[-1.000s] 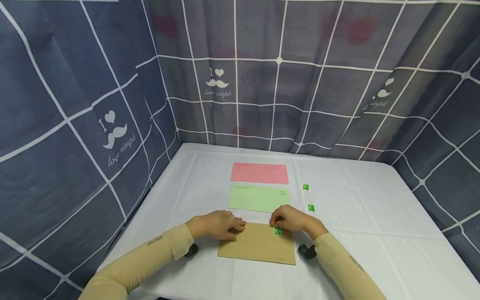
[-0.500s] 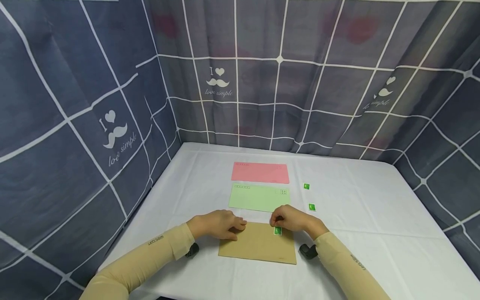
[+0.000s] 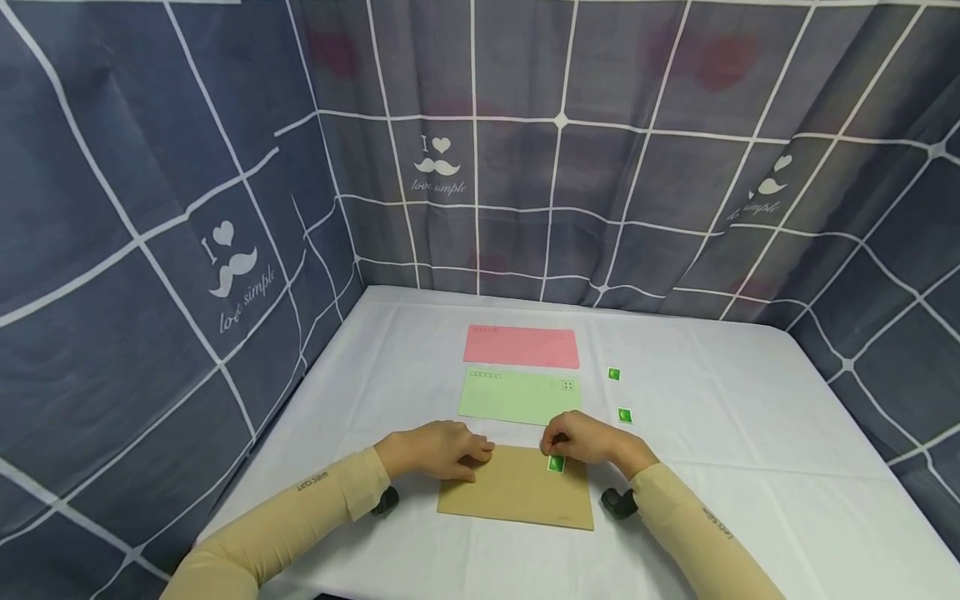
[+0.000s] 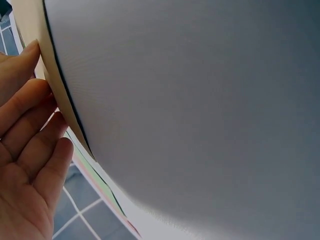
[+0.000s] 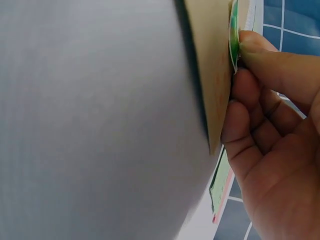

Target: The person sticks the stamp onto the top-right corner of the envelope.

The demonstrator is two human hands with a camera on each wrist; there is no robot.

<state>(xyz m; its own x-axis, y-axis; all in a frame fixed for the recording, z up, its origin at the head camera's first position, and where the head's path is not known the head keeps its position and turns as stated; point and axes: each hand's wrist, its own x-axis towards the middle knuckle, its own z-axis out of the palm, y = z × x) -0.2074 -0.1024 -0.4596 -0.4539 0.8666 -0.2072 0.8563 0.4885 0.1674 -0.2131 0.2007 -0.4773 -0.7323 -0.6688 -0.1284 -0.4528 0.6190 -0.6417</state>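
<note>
A brown envelope (image 3: 517, 500) lies flat on the white table, nearest the person. My left hand (image 3: 442, 450) rests on its left part, and in the left wrist view that hand's fingers (image 4: 57, 165) touch the envelope (image 4: 55, 85) with their tips. Over the upper right corner, my right hand (image 3: 588, 435) pinches a small green stamp (image 3: 556, 464) between thumb and forefinger. The right wrist view shows the stamp (image 5: 233, 37) standing slightly off the brown paper at its pinched side, with the other fingers of the right hand (image 5: 280, 120) curled against the envelope.
Behind the brown envelope lie a light green envelope (image 3: 517, 397) and, farther back, a pink envelope (image 3: 521, 347). Two more green stamps, a nearer stamp (image 3: 625, 415) and a farther stamp (image 3: 614, 374), lie to their right. Dark checked curtains (image 3: 517, 167) surround the table (image 3: 750, 433).
</note>
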